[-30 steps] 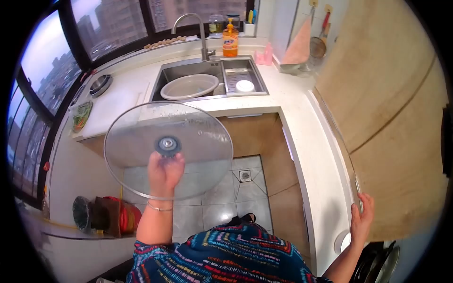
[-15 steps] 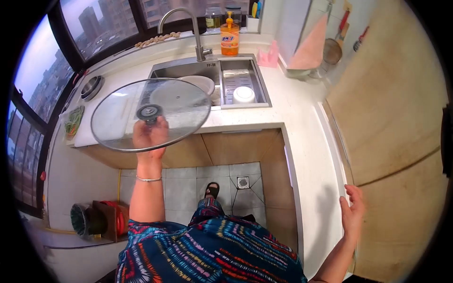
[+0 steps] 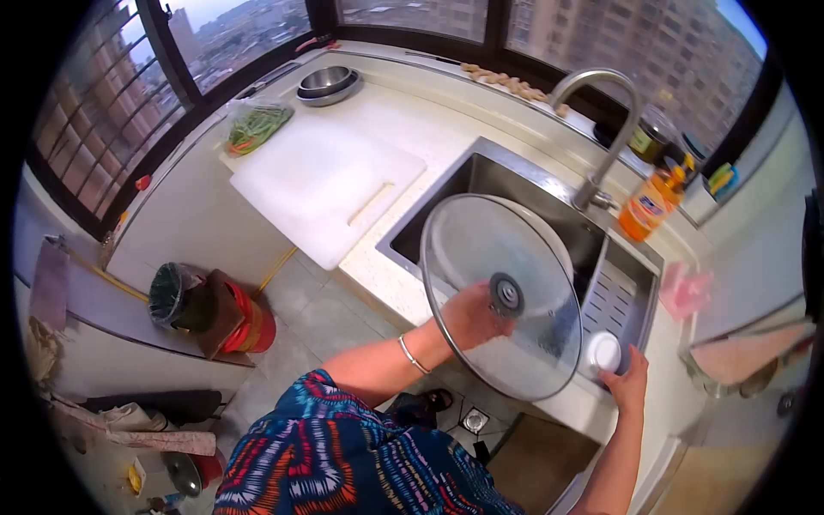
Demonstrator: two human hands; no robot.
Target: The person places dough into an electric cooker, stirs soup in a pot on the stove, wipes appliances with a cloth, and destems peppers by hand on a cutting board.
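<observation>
My left hand (image 3: 477, 318) grips the dark round knob of a large glass lid (image 3: 532, 343), which is tilted over the front of the steel sink (image 3: 481, 167). Behind the lid, part of a pale basin (image 3: 542, 230) shows in the sink. At the right end of the sink, my right hand (image 3: 629, 382) has its fingers apart beside a small white round item (image 3: 603, 352), with the fingertips at its edge. Whether they touch it cannot be made out.
A white cutting board (image 3: 318, 184) lies left of the sink, near metal bowls (image 3: 326, 83) and bagged greens (image 3: 257, 126). The faucet (image 3: 601, 163) and an orange soap bottle (image 3: 650, 204) stand behind the sink. Bins (image 3: 249, 322) are on the floor.
The view has swung left. My left hand has carried the lid up to the sink, and my right hand has moved from the right-hand counter to the white item at the sink.
</observation>
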